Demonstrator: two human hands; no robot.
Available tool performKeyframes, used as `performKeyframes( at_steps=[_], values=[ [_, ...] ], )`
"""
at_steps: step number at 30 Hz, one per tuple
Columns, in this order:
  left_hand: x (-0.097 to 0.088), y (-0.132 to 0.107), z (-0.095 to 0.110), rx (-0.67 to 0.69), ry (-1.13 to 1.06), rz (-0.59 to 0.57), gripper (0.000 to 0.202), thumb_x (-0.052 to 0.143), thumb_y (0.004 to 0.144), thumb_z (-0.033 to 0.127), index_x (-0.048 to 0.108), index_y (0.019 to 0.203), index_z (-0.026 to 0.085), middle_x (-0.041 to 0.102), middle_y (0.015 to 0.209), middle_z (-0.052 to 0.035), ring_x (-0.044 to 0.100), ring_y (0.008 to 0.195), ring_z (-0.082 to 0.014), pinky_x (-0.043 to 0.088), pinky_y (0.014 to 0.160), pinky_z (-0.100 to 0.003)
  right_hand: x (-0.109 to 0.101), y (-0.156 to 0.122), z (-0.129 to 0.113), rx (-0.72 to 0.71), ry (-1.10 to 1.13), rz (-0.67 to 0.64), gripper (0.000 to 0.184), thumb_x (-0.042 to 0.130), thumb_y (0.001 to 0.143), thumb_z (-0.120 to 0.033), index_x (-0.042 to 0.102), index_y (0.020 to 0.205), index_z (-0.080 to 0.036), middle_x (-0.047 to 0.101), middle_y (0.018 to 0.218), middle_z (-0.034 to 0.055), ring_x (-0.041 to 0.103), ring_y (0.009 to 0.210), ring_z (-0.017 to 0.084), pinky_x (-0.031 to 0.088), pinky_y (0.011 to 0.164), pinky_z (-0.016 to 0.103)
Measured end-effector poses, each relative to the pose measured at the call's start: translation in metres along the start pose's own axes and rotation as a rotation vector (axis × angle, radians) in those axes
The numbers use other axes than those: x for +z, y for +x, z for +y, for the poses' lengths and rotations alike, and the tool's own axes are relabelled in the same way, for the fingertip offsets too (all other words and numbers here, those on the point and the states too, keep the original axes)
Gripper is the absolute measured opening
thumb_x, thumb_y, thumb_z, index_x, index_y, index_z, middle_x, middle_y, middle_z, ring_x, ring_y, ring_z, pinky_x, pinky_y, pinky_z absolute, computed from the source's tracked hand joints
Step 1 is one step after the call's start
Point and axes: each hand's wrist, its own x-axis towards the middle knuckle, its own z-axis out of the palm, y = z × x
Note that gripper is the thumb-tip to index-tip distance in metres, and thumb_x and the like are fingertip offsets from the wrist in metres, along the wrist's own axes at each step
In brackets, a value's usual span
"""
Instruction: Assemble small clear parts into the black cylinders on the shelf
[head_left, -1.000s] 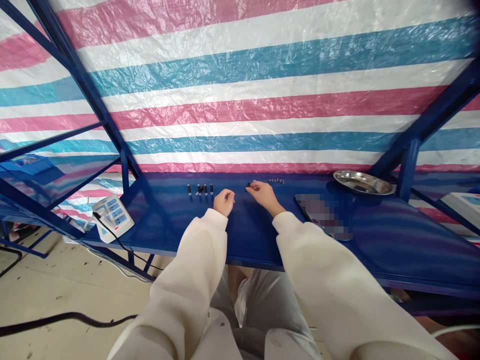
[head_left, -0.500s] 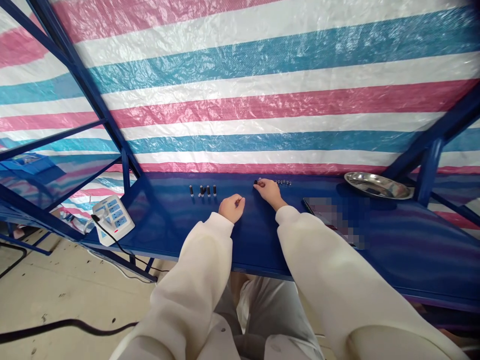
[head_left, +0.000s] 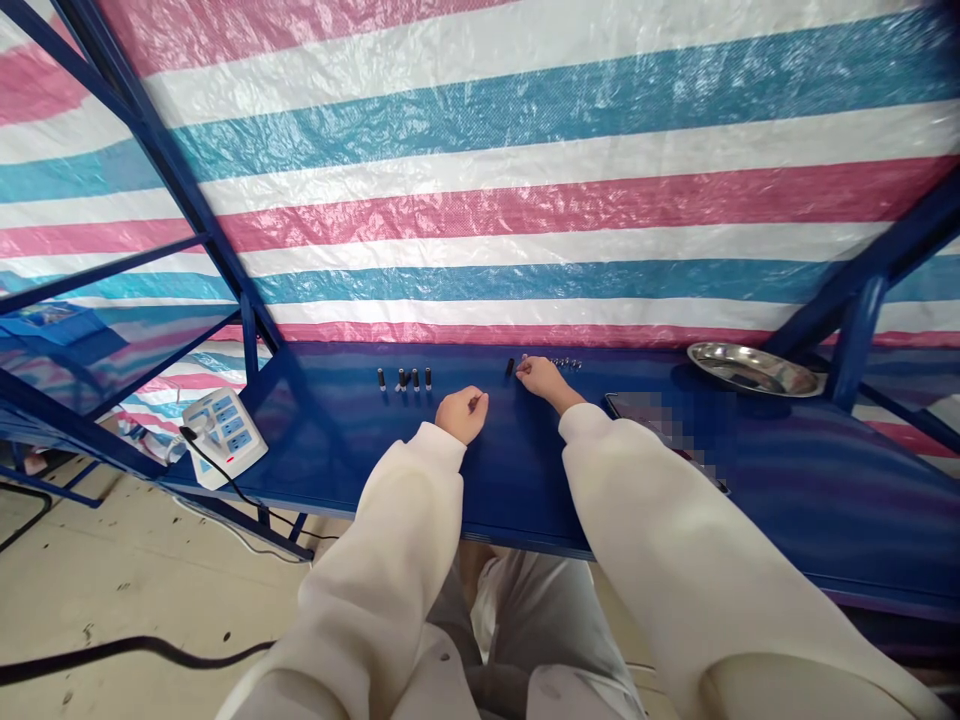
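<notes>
My left hand [head_left: 460, 413] rests on the blue shelf [head_left: 360, 430], its fingers curled in a loose fist on something I cannot make out. Farther back, my right hand [head_left: 544, 379] lies with fingers pinched together just right of a small black cylinder [head_left: 510, 367] standing upright. Whether the fingertips touch it I cannot tell. A row of several small dark cylinders [head_left: 405, 379] stands to the left of my left hand. A short line of tiny metal pieces [head_left: 566, 363] lies just behind my right hand.
A round steel dish [head_left: 752, 370] sits at the back right. A dark flat device [head_left: 660, 420] lies right of my right forearm. A white power strip [head_left: 223, 434] with a black cable sits on the shelf's left corner. A striped tarp hangs behind; blue frame posts flank both sides.
My right hand reached farther back and the small black cylinder it held now stands on the shelf beside its fingertips. My left hand shifted slightly right and stayed curled.
</notes>
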Motion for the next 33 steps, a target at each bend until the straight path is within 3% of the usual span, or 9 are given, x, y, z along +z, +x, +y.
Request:
performKeyframes(
  at_steps=[5, 8, 11, 13, 17, 23, 33],
  values=[
    [0.000, 0.000, -0.002, -0.032, 0.017, 0.014, 0.019, 0.048, 0.080, 0.024, 0.056, 0.063, 0.020, 0.056, 0.056, 0.0008, 0.049, 0.051, -0.0115, 0.037, 0.056, -0.023, -0.008, -0.002, -0.003, 0.022, -0.013, -0.087, 0.016, 0.061, 0.070, -0.013, 0.068, 0.084, -0.011, 0.070, 0.078, 0.0115, 0.066, 0.073, 0.020, 0.047, 0.066, 0.026],
    [0.001, 0.001, -0.005, -0.089, -0.006, 0.094, 0.013, 0.053, 0.077, 0.021, 0.061, 0.087, 0.020, 0.060, 0.065, 0.0010, 0.053, 0.055, -0.0117, 0.041, 0.062, -0.024, -0.021, -0.007, -0.003, 0.031, -0.040, -0.074, 0.026, 0.065, 0.069, -0.020, 0.067, 0.092, -0.009, 0.070, 0.086, 0.0145, 0.066, 0.080, 0.024, 0.047, 0.069, 0.029],
    [-0.001, 0.004, -0.009, -0.179, -0.097, 0.237, 0.048, 0.057, 0.074, 0.018, 0.048, 0.122, 0.021, 0.063, 0.079, 0.0005, 0.057, 0.061, -0.0118, 0.044, 0.067, -0.024, -0.037, -0.019, -0.007, 0.082, -0.084, 0.006, 0.031, 0.066, 0.069, -0.027, 0.067, 0.094, -0.009, 0.067, 0.100, 0.0188, 0.064, 0.091, 0.029, 0.046, 0.074, 0.033],
    [-0.002, 0.007, -0.012, -0.248, -0.178, 0.309, 0.062, 0.057, 0.073, 0.016, 0.037, 0.132, 0.023, 0.064, 0.087, -0.0003, 0.059, 0.062, -0.0113, 0.045, 0.067, -0.024, -0.044, -0.034, -0.015, 0.077, -0.051, 0.018, 0.024, 0.063, 0.072, -0.028, 0.069, 0.088, -0.011, 0.069, 0.094, 0.0166, 0.065, 0.087, 0.027, 0.046, 0.074, 0.033],
    [-0.005, 0.014, -0.016, -0.377, -0.271, 0.345, 0.073, 0.057, 0.073, 0.014, 0.026, 0.139, 0.025, 0.062, 0.102, -0.0021, 0.059, 0.055, -0.0084, 0.048, 0.066, -0.024, -0.042, -0.071, -0.039, -0.016, 0.152, 0.049, 0.018, 0.055, 0.077, -0.028, 0.068, 0.081, -0.017, 0.069, 0.072, 0.0079, 0.064, 0.068, 0.020, 0.047, 0.066, 0.030],
    [-0.007, 0.018, -0.017, -0.465, -0.259, 0.290, 0.079, 0.050, 0.075, 0.010, 0.012, 0.143, 0.025, 0.061, 0.111, -0.0039, 0.056, 0.047, -0.0052, 0.050, 0.067, -0.025, -0.021, -0.108, -0.057, -0.407, 0.390, 0.087, 0.027, 0.044, 0.083, -0.033, 0.066, 0.086, -0.019, 0.065, 0.063, 0.0027, 0.060, 0.059, 0.016, 0.046, 0.062, 0.027],
    [-0.004, 0.021, -0.021, -0.459, -0.209, 0.280, 0.077, 0.050, 0.075, 0.010, 0.016, 0.143, 0.023, 0.062, 0.111, -0.0053, 0.057, 0.046, -0.0073, 0.050, 0.067, -0.028, -0.012, -0.111, -0.053, -0.442, 0.378, 0.056, 0.028, 0.042, 0.084, -0.036, 0.064, 0.084, -0.019, 0.063, 0.062, 0.0033, 0.059, 0.057, 0.016, 0.044, 0.062, 0.028]
  ],
)
